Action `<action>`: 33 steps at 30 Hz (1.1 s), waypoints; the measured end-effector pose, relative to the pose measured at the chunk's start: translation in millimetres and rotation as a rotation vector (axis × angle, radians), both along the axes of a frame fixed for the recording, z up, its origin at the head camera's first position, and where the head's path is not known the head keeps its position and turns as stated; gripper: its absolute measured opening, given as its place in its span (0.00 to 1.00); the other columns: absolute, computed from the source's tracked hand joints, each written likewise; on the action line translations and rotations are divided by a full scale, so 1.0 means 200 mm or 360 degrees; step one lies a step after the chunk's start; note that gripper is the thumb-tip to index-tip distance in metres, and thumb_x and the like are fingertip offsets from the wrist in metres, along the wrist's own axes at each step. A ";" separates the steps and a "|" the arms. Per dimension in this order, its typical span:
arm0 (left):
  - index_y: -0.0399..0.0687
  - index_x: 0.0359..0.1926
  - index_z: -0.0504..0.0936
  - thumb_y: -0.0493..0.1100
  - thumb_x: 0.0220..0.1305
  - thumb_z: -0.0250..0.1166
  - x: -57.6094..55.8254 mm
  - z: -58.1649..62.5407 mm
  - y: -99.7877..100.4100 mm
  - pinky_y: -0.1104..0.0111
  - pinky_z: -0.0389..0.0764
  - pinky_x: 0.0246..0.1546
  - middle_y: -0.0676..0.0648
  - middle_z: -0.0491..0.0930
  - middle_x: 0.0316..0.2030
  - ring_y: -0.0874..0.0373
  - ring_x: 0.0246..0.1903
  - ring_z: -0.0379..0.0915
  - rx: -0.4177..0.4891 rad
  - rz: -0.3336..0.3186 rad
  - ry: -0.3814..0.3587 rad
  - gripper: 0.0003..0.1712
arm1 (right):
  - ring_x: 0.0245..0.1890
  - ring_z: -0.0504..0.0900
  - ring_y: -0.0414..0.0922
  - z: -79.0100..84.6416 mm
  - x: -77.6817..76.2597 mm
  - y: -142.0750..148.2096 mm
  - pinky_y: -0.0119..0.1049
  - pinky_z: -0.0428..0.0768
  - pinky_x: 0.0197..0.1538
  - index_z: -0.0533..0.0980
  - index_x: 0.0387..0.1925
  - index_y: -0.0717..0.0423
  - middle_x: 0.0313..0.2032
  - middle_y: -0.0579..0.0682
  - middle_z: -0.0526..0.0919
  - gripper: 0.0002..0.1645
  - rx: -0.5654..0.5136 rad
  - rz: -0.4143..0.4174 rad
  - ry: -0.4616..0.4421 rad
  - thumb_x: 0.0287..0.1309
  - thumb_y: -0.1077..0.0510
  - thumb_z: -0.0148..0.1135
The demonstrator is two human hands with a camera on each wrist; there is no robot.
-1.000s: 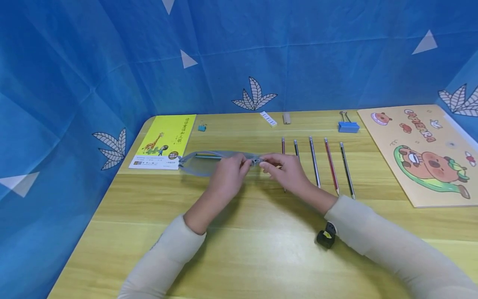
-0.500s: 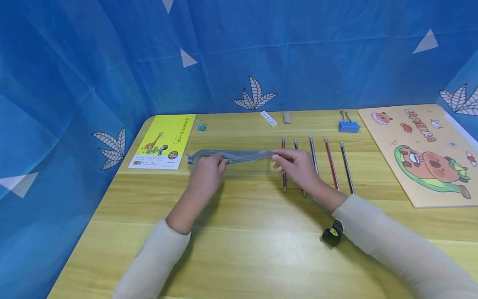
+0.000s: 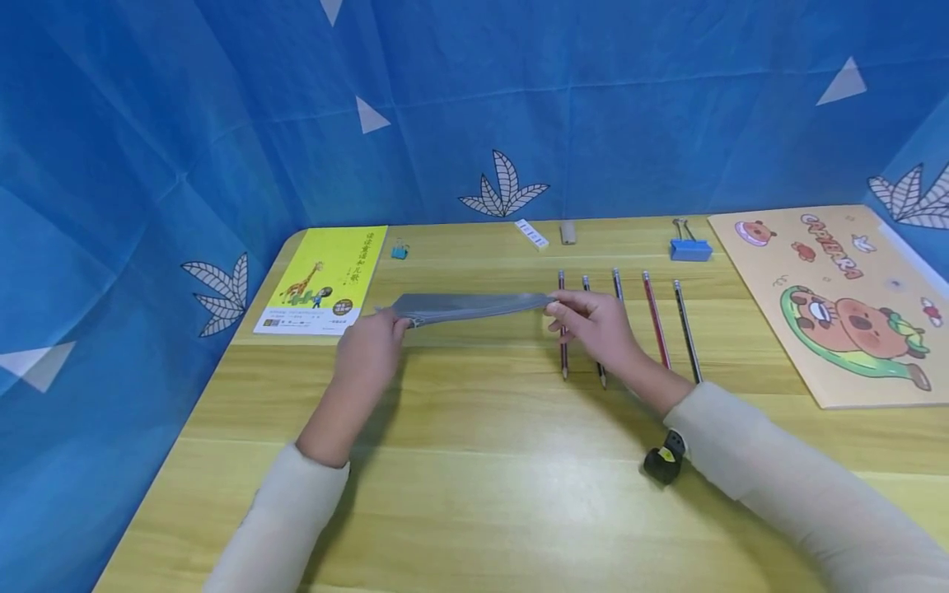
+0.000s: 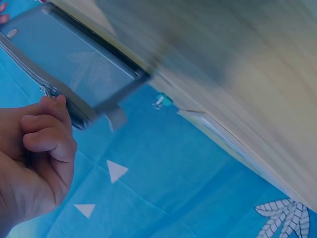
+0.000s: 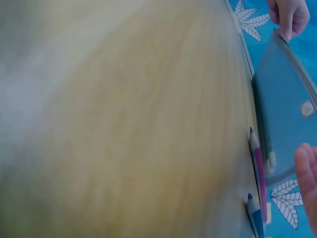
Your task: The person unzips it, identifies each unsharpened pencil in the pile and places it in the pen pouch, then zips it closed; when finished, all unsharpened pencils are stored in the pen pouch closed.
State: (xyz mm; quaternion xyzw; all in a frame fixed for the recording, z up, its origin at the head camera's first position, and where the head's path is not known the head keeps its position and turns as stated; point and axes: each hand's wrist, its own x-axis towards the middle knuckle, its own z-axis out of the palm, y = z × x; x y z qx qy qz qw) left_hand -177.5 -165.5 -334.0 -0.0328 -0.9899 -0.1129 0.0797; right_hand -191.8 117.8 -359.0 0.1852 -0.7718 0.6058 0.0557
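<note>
A see-through grey zip pouch [image 3: 474, 306] is stretched between both hands, its zipper edge uppermost. At its left end my left hand [image 3: 368, 346] pinches the zipper pull; the left wrist view shows thumb and finger on the zipper [image 4: 55, 88] near that corner, the other fingers curled. My right hand [image 3: 596, 328] pinches the pouch's right corner between thumb and forefinger. Through the pouch wall a dark, slim pencil-like thing lies along the bottom, seen in the right wrist view. Just under and beside my right hand lie pencils [image 3: 563, 346], partly covered by it.
A yellow book [image 3: 329, 272] lies at the left, with a small teal binder clip [image 3: 399, 249] beside it. Two erasers, one white [image 3: 531, 235] and one grey [image 3: 567, 232], lie at the back. Further right are a blue binder clip [image 3: 690, 247] and a capybara folder [image 3: 838, 305].
My left hand has slid left along the pouch's zipper, from beside the right hand to the far left end. The pouch's opening has closed up. My right hand has shifted slightly right.
</note>
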 end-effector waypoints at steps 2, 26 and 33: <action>0.43 0.21 0.71 0.48 0.62 0.50 0.00 0.00 -0.02 0.59 0.70 0.16 0.44 0.71 0.15 0.48 0.17 0.69 -0.0012 0.0020 -0.0036 0.17 | 0.27 0.77 0.59 0.00 0.00 0.00 0.44 0.78 0.25 0.73 0.41 0.71 0.31 0.63 0.79 0.14 0.0021 -0.0024 0.0008 0.55 0.64 0.53; 0.39 0.34 0.76 0.44 0.62 0.50 -0.06 -0.01 -0.17 0.54 0.73 0.25 0.36 0.77 0.32 0.41 0.31 0.73 -0.0068 0.0192 -0.0324 0.13 | 0.12 0.70 0.39 -0.11 -0.09 0.01 0.32 0.65 0.11 0.76 0.42 0.54 0.25 0.47 0.79 0.13 0.0907 -0.0068 0.0158 0.53 0.56 0.56; 0.43 0.21 0.75 0.38 0.57 0.51 -0.09 -0.03 -0.17 0.60 0.72 0.19 0.42 0.76 0.25 0.47 0.25 0.72 -0.0125 0.0193 -0.0494 0.10 | 0.07 0.59 0.36 -0.09 -0.06 -0.02 0.28 0.57 0.10 0.77 0.41 0.51 0.13 0.42 0.72 0.12 0.1447 -0.0007 0.0294 0.51 0.58 0.57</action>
